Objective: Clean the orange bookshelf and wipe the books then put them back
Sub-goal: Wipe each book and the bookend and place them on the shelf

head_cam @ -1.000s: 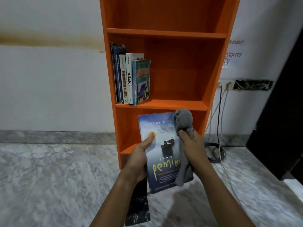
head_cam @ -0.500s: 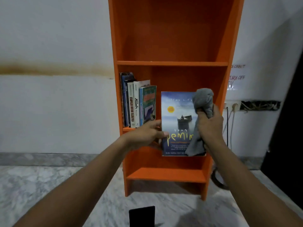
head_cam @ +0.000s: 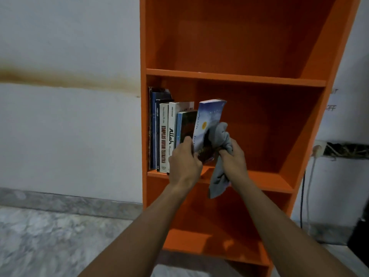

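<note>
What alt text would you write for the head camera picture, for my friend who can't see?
Two hands hold a tilted blue book at an orange bookshelf, beside a row of upright books on a middle shelf. The left hand grips the book; the right hand grips a grey cloth against its cover.

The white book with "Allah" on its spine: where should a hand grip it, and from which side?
Best grip the top of the white book with "Allah" on its spine, coming from the front and above. It stands upright, packed between a red-lettered white book and a shorter blue-green book, so its upper right edge is free. The left hand covers its lower end.
</note>
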`<state>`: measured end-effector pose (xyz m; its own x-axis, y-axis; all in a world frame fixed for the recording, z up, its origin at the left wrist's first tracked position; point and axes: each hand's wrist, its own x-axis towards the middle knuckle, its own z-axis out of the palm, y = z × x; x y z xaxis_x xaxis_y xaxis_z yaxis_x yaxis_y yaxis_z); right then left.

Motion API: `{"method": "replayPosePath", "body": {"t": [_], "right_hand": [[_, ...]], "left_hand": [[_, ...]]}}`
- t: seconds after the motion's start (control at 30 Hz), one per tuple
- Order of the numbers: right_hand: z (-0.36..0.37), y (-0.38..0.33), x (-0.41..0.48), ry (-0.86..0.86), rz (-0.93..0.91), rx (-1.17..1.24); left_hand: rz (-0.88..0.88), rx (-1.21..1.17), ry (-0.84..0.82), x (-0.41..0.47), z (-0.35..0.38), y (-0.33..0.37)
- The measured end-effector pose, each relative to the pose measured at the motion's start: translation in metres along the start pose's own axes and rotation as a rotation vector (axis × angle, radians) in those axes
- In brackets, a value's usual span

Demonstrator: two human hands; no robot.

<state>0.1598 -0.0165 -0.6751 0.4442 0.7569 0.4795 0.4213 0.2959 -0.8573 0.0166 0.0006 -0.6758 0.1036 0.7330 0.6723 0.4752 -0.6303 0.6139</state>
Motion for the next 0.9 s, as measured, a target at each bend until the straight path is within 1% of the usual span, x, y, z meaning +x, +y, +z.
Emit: {"method": "replayPosePath", "body": {"t": [0.1, 0.2, 0.3, 0.37, 0.4, 0.57, 0.73, 0.9], "right_hand": [[0.032, 0.013, 0.014, -0.024, 0.043, 0.086], [0.057, 0.03, 0.029, -0.047, 0.087, 0.143], [0.074, 0.049, 0.037, -0.075, 0.11, 0.17], [0.083, 0.059, 0.039, -0.106, 0.128, 0.125], [0.085, 0.06, 0.039, -0.11, 0.134, 0.094], [0.091, 0.063, 0.044, -0.05, 0.141, 0.039], [0.093, 0.067, 0.043, -0.014, 0.152, 0.103], [0.091, 0.061, 0.035, 0.082, 0.147, 0.137]], "left_hand": [[-0.058, -0.016, 0.14, 0.004, 0.017, -0.009], [-0.099, 0.007, 0.186, 0.005, 0.028, -0.024], [-0.162, 0.157, 0.213, 0.001, 0.028, -0.038], [-0.186, 0.267, 0.238, -0.001, 0.027, -0.045], [-0.187, 0.273, 0.247, -0.002, 0.027, -0.048], [-0.217, 0.147, 0.247, -0.003, 0.033, -0.065], [-0.213, 0.147, 0.248, -0.007, 0.036, -0.066], [-0.239, 0.174, 0.255, -0.007, 0.032, -0.066]]}}
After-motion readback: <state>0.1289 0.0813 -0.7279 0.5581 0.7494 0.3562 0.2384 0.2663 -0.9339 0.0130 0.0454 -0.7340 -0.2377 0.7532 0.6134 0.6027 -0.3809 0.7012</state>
